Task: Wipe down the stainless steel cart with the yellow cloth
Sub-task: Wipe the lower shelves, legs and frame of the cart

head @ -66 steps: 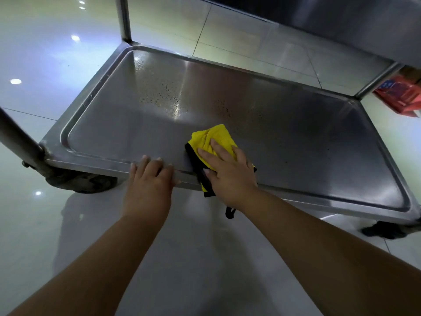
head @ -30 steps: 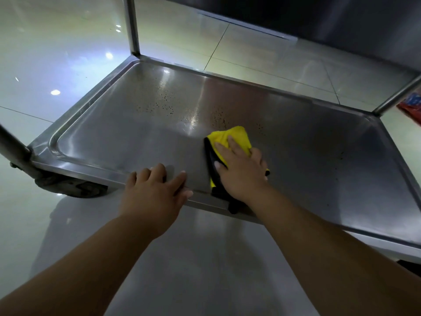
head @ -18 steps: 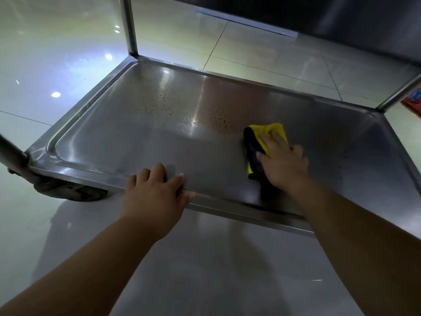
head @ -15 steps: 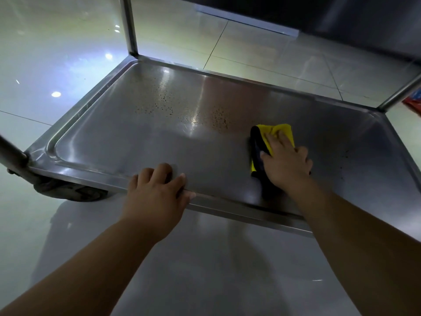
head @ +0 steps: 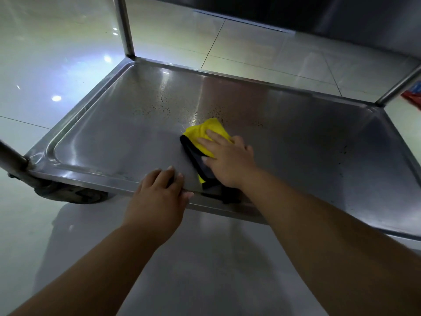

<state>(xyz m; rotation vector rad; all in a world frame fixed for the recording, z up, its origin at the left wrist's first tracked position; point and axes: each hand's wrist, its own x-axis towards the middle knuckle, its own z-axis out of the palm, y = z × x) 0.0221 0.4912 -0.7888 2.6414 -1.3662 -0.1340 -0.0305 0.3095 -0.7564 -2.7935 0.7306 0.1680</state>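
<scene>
The stainless steel cart's bottom shelf (head: pixel 109 142) fills the middle of the head view, a shallow tray with a raised rim. Dark specks dot its far middle. A folded yellow cloth (head: pixel 206 135) with a black edge lies on the shelf near the front rim. My right hand (head: pixel 227 160) presses flat on the cloth, fingers spread over it. My left hand (head: pixel 159 197) grips the shelf's front rim just left of the cloth, fingers curled over the edge.
Upright cart posts rise at the back left (head: pixel 124 28) and back right (head: pixel 398 87). A black caster wheel (head: pixel 70 193) sits under the front left corner. Glossy floor tiles (head: pixel 45 65) surround the cart. A red object (head: pixel 413 96) lies at the right edge.
My right hand slid the cloth to the right across the shelf, then back left toward my left hand. My left hand stayed on the front rim.
</scene>
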